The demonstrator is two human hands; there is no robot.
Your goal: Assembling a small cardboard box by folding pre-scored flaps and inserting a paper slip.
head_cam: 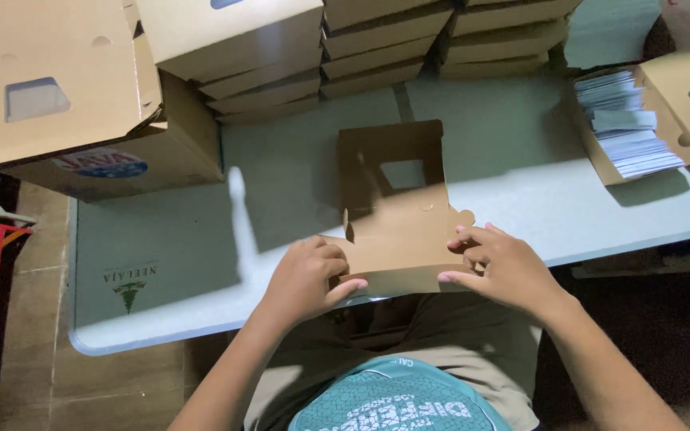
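Note:
A flat brown cardboard box blank (397, 211) with a square window cut-out lies on the pale table (161, 255), its near part at the table's front edge. My left hand (307, 279) grips its near left corner, thumb under the folded flap. My right hand (498, 267) pinches the near right edge, fingers on a small rounded tab. Both hands are bending the near flap upward.
Stacks of folded brown boxes (385, 48) line the table's back. A large windowed carton (65, 88) sits at the back left. An open box holding white paper sheets (628, 124) stands at the right. Tiled floor lies to the left.

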